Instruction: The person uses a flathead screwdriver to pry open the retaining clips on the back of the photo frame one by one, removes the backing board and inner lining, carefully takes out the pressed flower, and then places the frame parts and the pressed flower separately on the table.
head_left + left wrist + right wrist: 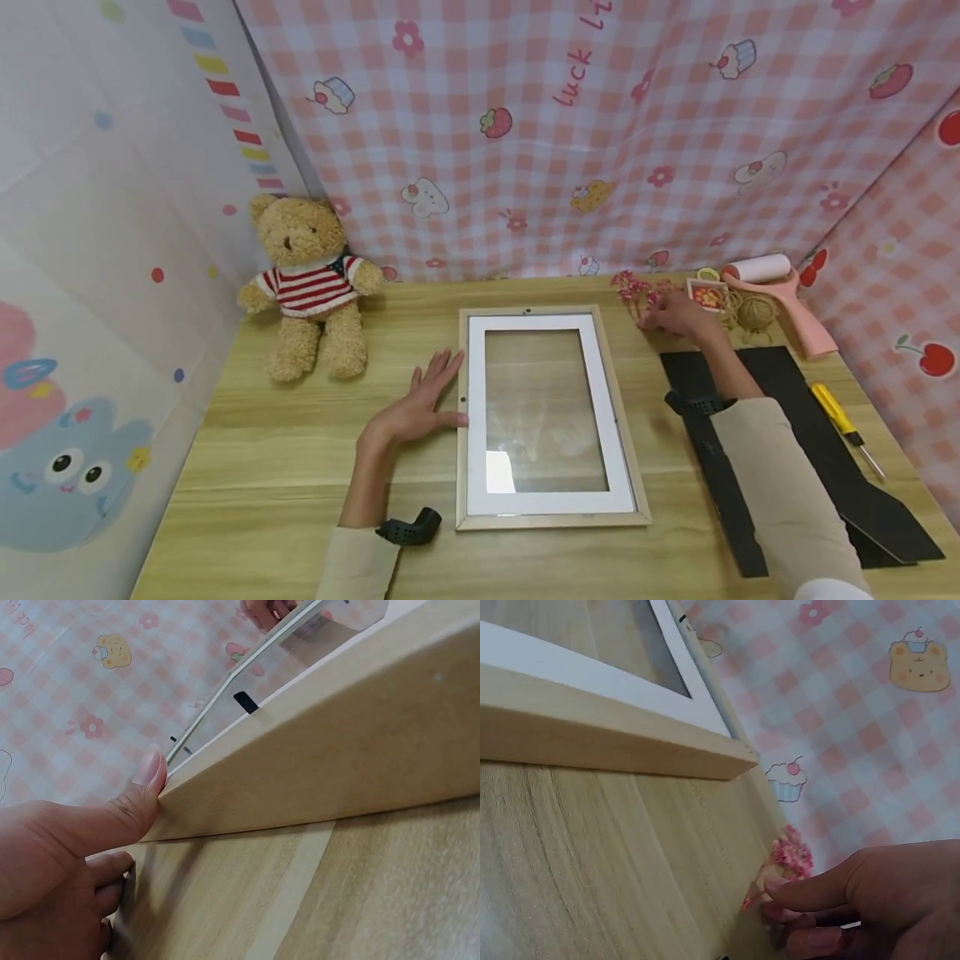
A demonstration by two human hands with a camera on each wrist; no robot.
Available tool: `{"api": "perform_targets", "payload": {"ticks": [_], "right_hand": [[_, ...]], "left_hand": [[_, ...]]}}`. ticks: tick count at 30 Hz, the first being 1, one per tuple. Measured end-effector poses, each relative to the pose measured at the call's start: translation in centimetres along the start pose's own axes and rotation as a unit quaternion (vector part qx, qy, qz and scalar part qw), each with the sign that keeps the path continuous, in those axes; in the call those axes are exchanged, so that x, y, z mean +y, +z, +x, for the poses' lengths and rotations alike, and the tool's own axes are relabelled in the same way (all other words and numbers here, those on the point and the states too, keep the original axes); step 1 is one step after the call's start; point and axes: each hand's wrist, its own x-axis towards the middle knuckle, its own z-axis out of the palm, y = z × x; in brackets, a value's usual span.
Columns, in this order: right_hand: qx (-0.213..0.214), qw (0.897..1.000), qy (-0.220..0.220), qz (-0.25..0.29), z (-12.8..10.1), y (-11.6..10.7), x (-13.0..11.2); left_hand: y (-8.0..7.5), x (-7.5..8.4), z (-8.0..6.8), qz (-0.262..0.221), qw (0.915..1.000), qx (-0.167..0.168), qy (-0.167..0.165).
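Nearest the head camera, both forearms come up from the near edge of the table (300, 433), each wrist strapped with a black mount. Starting at the grip: the right hand (678, 315) reaches to the far right part of the table, and its fingertips (795, 889) close on a sprig of small pink dried flowers (789, 859); the wrist view shows the fingers curled about the stems, so it reads as a light pinch. The left hand (416, 408) lies flat with fingers straight, and its thumb (142, 787) presses the left outer edge of the wooden picture frame (547, 417), steadying it. That frame lies flat at the middle of the table with a white mat inside it; the glazed opening shows nothing mounted. Judging from this, the frame is laid out and held ready and the flowers are only now being picked up; nothing has yet been placed in the frame, and the black backing board (825, 433) at the right edge lies off the frame, so arranging and closing up would be left. Beside the flowers sit a ball of twine (756, 313), a small printed card (707, 293) and a pink lint roller (780, 292); a yellow-handled screwdriver (843, 425) lies near the right edge. At the far left corner a teddy bear (311, 283) in a striped jumper sits against the curtain.
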Motion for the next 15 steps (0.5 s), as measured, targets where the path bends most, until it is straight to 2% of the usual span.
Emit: {"api": "perform_targets", "payload": {"ticks": [4, 9, 11, 15], "right_hand": [[0.032, 0.999, -0.015, -0.027, -1.3, 0.3, -0.8], [0.071, 0.997, -0.034, -0.027, -4.8, 2.1, -3.3], [0.062, 0.997, -0.035, -0.015, -6.2, 3.4, -4.1], [0.004, 0.999, -0.034, 0.001, -8.4, 5.9, -5.0]], "left_hand": [[0.4, -1.0, 0.2, -0.005, 0.9998, 0.012, 0.013], [0.6, -1.8, 0.3, 0.004, 0.9997, 0.02, 0.016], [0.4, -1.4, 0.2, -0.001, 0.9997, 0.021, 0.015], [0.3, -1.2, 0.4, 0.007, 0.9992, 0.038, 0.011]]}}
